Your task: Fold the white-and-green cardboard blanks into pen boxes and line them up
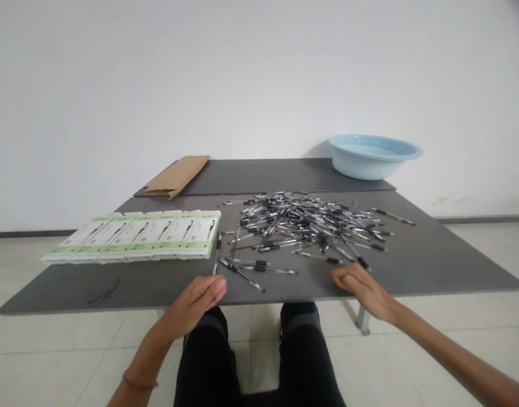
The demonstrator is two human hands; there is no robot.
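Note:
A big heap of clear pens with black grips lies spread over the middle of the dark table. Several loose pens lie between the heap and the front edge. At that edge, just left of these pens, my left hand is curled into a fist, with nothing showing in it. My right hand, also a closed fist, rests at the edge just in front of the heap's right side, close to a pen's black grip. No pen sticks out of either hand. Left of the heap lies a row of overlapping green-and-white flat pen boxes.
A light-blue plastic basin stands at the back right of the table. At the back left lies a brown paper envelope. A white wall rises behind. My legs are below the front edge.

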